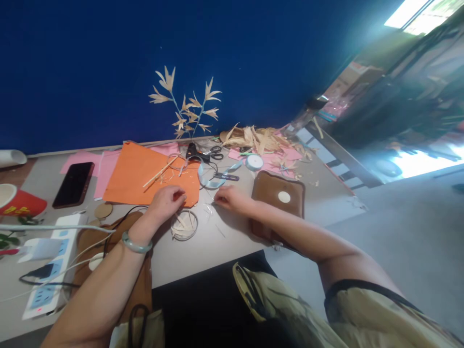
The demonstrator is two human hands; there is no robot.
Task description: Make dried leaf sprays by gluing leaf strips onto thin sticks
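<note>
Left hand grip curled, state unclear, beside hoop; right hand grip pinched together.

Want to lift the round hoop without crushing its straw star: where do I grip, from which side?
Pinch the rim of the thin round hoop at its near right: it lies flat on the grey table, straw fills the middle, the left hand crowds its far left.

Bare tabletop near front edge; orange paper, brown pouch crowd behind.
</note>
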